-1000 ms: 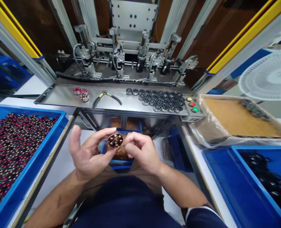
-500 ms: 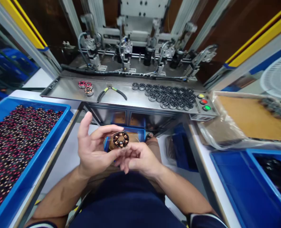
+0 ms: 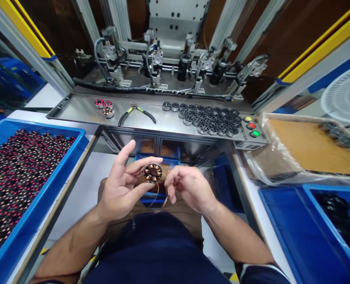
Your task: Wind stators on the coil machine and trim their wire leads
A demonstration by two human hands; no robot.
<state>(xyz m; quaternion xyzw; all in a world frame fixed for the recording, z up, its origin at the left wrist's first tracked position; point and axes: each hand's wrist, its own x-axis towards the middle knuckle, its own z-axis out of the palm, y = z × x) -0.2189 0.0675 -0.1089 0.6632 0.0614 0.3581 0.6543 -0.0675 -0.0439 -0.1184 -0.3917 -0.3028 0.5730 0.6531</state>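
Observation:
My left hand (image 3: 120, 189) pinches a small round wound stator (image 3: 152, 172) with copper coils between thumb and fingertips, its index finger raised. My right hand (image 3: 188, 188) is just right of it, fingers pinched on a thin copper wire (image 3: 160, 197) that trails down from the stator. Both hands hover over my lap in front of the steel shelf.
A blue bin (image 3: 47, 205) of red-and-copper wound stators sits at left. On the steel shelf (image 3: 80, 114) lie three wound stators (image 3: 104, 107), pliers (image 3: 136, 113), several bare black cores (image 3: 209, 119) and three buttons (image 3: 251, 126). Blue bins (image 3: 284, 232) and a cardboard tray (image 3: 305, 148) stand right; a fan (image 3: 345, 96) beyond.
My right hand has drawn away to the right and down from the stator, pulling a copper wire loose. The left hand turned the stator slightly and kept hold.

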